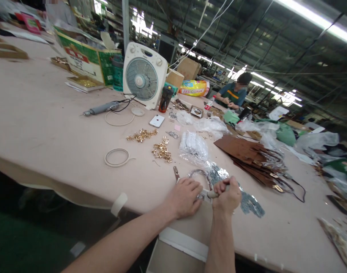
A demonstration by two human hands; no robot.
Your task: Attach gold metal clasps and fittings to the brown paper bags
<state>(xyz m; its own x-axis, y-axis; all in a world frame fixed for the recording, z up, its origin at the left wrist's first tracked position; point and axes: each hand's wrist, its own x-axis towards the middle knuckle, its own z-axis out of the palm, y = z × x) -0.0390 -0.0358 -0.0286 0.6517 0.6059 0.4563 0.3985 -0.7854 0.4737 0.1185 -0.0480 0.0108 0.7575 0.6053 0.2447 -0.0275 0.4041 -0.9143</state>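
Near the front edge of a long pink worktable point(42, 113), my left hand point(185, 197) presses down with curled fingers on a small metal fitting point(201, 196) attached to a silver chain strap point(200, 173). My right hand point(227, 195) is closed in a fist round a tool with a pale handle point(212, 194), its tip meeting the fitting. Just behind my left hand lies a small metal clasp piece point(176, 173). Piles of gold hardware point(162, 151) lie farther back.
A white box fan point(143, 74), a phone point(156, 120), a grey power tool point(101, 109), tape rings point(117, 157), plastic bags point(193, 146) and brown leather pieces point(244, 151) are spread over the table. Another person point(233, 94) works at the far end. Cardboard boxes stand at back left.
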